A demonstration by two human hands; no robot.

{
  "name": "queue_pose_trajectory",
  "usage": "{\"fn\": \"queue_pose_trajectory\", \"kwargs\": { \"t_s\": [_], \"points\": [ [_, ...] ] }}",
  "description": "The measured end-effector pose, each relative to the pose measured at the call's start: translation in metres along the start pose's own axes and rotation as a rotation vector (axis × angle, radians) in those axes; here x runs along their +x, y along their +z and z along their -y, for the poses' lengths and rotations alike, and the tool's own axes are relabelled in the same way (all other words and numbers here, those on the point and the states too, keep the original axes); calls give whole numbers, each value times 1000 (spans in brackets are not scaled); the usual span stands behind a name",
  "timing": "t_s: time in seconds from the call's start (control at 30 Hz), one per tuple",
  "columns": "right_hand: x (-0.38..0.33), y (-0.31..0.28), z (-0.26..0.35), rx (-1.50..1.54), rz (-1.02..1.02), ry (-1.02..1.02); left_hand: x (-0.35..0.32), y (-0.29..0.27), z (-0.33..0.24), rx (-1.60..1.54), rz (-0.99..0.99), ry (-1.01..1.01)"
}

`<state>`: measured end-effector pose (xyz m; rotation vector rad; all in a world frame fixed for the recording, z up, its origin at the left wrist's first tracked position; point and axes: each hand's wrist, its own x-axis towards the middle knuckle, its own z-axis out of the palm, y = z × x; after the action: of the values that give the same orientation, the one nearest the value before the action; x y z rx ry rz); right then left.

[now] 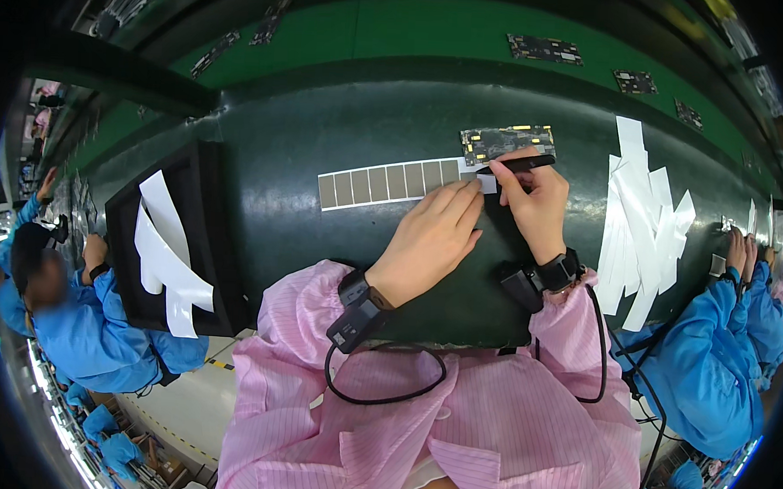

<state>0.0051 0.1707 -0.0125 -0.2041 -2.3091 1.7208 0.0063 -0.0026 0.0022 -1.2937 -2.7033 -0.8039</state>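
Note:
A white backing strip with a row of grey-brown rectangular stickers (370, 185) lies on the dark green table. My left hand (433, 238) rests flat over the strip's right end, fingers stretched out and covering part of it. Close beside it, my right hand (533, 203) grips a black pen-shaped tool (528, 163), its tip pointing left at the strip's end. Just beyond my right hand lies a dark circuit board (506, 143) with gold-coloured parts, partly hidden behind the fingers.
A black tray (220, 263) with curled white strips (166, 242) stands at left. Loose white strips (641, 220) are piled at right. More circuit boards (544, 49) lie on the green surface beyond. Co-workers in blue (710, 363) sit on both sides. Black cables (598, 350) hang by my wrists.

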Motion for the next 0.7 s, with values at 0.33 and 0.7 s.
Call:
{"fn": "queue_pose_trajectory", "kwargs": {
  "t_s": [0.33, 0.7],
  "points": [
    [6, 4, 2, -44, -22, -78, 2, 3, 3, -6, -5, -48],
    [25, -8, -8, 339, -74, 93, 3, 1, 6, 55, 11, -4]
  ]
}}
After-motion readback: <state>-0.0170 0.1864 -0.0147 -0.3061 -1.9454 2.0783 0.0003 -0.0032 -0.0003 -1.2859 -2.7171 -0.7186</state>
